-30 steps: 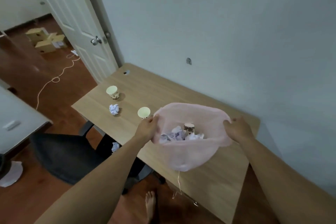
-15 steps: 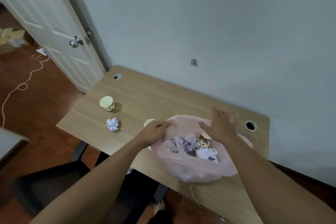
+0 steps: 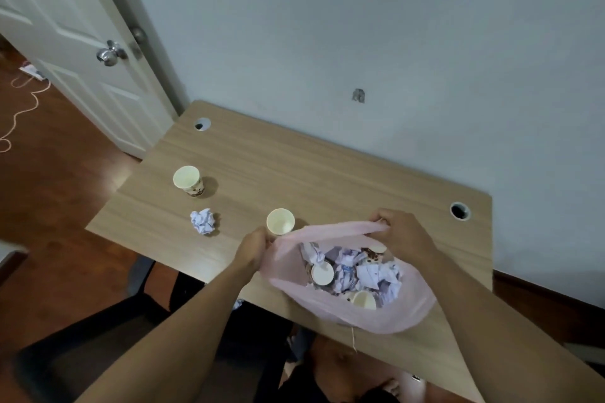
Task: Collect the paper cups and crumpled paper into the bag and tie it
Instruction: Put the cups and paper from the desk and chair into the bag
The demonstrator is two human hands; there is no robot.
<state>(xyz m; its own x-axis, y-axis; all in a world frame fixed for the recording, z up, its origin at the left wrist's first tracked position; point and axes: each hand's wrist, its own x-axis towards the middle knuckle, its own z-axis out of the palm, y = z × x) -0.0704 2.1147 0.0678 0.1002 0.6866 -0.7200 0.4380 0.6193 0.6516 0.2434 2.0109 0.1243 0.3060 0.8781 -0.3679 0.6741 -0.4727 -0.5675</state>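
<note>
On the desk, left front corner region: one upright paper cup, printed band at the base, mouth up. Nearer the front edge, a crumpled paper ball lies apart from it. Toward mid-desk, a second paper cup stands upright, just beside the left hand.

Left hand: fingers curled round the left rim of the pink plastic bag, pulling it outward. The bag sits at the front edge, right of centre, mouth open. Inside it are several cups on their sides and a heap of crumpled paper.

Right hand: pinches the far rim of the bag, fingers curled over the film.

Judgement: collecting step, not finished. Two cups and one paper ball remain outside the bag, so tying is premature.

Next move likely calls for one hand to release the rim and take the nearest cup, while the other holds the mouth open. The thin film may sag shut when one side is let go.
</note>
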